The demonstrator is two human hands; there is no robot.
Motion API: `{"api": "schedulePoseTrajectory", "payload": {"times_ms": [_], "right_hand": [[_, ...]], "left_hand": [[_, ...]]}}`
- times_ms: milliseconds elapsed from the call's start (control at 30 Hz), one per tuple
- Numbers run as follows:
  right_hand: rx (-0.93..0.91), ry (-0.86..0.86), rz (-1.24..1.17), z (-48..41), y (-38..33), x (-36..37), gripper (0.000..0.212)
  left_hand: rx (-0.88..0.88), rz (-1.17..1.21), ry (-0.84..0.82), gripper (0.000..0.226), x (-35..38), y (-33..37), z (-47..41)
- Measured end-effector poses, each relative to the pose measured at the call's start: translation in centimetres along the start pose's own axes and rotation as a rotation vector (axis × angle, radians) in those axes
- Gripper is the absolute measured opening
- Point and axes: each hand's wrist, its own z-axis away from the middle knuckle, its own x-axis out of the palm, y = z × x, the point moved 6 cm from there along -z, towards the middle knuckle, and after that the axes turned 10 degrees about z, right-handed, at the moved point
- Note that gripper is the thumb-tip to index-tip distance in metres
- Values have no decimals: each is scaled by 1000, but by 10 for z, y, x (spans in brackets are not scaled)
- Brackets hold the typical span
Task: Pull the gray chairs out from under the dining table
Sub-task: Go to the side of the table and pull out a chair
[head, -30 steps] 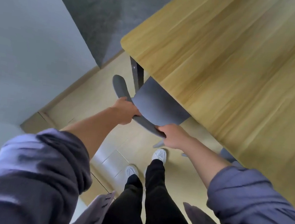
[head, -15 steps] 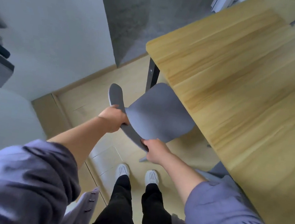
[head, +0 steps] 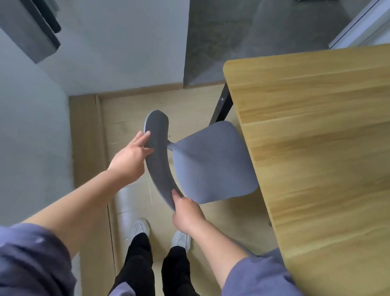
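Status: gray curved-back plastic chair left of wooden dining table, seat mostly clear of edge. Grips backrest near end with right hand for pull; rests straight-fingered left hand on far end, likely to steer.

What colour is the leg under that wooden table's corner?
Black; the table leg shows best in the head view.

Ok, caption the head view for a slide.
Left hand touches, right hand grips gray chair backrest; seat partly under dining table.
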Motion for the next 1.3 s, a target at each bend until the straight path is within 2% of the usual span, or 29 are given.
{"api": "schedulePoseTrajectory", "payload": {"times_ms": [67, 100, 167, 233, 400, 667, 933, 1300], "right_hand": [[-49, -14, 37, 4, 2, -1, 82], [-71, -26, 58, 6, 4, -1, 83], [-95, -47, 84, 10, 7, -2, 88], [-106, -59, 96, 12, 9, -2, 92], [-87, -105, 142, 13, 23, 5, 94], [-62, -148, 175, 14, 23, 5, 92], [-102, -158, 174, 15, -20, 24, 91], [-196, -157, 203, 13, -106, 45, 91]], "left_hand": [[-118, 221, 86, 68, -6, -4, 6], [-175, 330, 121, 60, -6, -6, 8], [-282, 518, 146, 28, -3, -8, 10], [-368, 664, 98, 24, 9, -9, 8], [-588, 802, -55, 12, 41, -12, 16], [-503, 736, -60, 29, 44, -12, 17], [-497, 680, -60, 28, 28, -49, 38], [-554, 653, 113, 29, -3, -122, 78]]}}
